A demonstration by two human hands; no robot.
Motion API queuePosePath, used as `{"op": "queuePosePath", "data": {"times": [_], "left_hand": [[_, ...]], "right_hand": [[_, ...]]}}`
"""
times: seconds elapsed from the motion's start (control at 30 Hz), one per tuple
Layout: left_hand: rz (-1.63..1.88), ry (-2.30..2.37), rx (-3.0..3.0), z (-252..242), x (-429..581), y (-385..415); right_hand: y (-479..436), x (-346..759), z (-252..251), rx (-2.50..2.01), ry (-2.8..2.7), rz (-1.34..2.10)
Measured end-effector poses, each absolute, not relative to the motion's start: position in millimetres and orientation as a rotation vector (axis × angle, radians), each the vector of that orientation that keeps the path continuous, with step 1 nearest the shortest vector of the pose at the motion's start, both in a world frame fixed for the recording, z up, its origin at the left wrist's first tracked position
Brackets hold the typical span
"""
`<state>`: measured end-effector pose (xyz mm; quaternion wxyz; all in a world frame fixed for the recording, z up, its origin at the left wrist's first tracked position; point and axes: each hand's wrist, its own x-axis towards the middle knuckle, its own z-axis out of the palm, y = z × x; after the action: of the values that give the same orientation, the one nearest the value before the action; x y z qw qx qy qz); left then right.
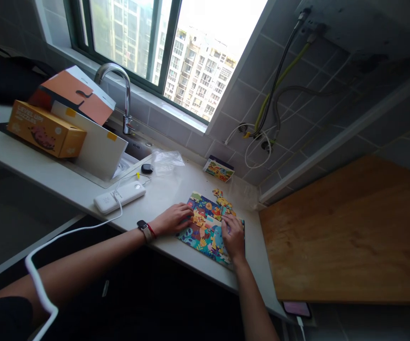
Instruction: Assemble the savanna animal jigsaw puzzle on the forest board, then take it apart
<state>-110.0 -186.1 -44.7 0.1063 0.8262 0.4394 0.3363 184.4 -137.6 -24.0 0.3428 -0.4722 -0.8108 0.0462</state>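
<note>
A colourful jigsaw puzzle (205, 232) lies on the white countertop (66, 175), with several yellow-orange pieces loose on or beside it. My left hand (173, 219) rests flat on the puzzle's left side, its fingertips on the pieces. My right hand (233, 235) presses down on the right part of the puzzle, and its fingers hide whatever lies beneath them. A small cluster of loose pieces (218, 193) sits just beyond the puzzle's far edge. A black watch and a red band circle my left wrist.
A yellow box (47, 129) and white and orange packaging (80, 97) stand over a steel sink, below a chrome faucet (127, 94). A white power bank (120, 196) with a cable lies left of my hands. A wooden board (347, 232) lies to the right.
</note>
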Motion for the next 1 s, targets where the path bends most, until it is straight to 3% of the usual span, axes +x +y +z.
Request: {"op": "queuePosePath", "data": {"times": [0.23,0.47,0.63,0.8,1.0], "left_hand": [[1.033,1.518,2.285,-50,-110,-182],[0.971,1.557,2.293,-50,-109,-183],[0.967,1.564,2.281,-51,-109,-182],[0.963,1.524,2.263,-50,-110,-182],[1.117,1.329,2.201,-40,-114,-167]], "right_hand": [[-50,172,-3,-1.394,-2.19,0.202],[19,126,-19,-1.703,-2.239,0.313],[45,108,-22,-1.783,-2.249,0.398],[65,129,8,-1.68,-2.243,0.48],[25,196,36,-1.543,-2.21,0.485]]}}
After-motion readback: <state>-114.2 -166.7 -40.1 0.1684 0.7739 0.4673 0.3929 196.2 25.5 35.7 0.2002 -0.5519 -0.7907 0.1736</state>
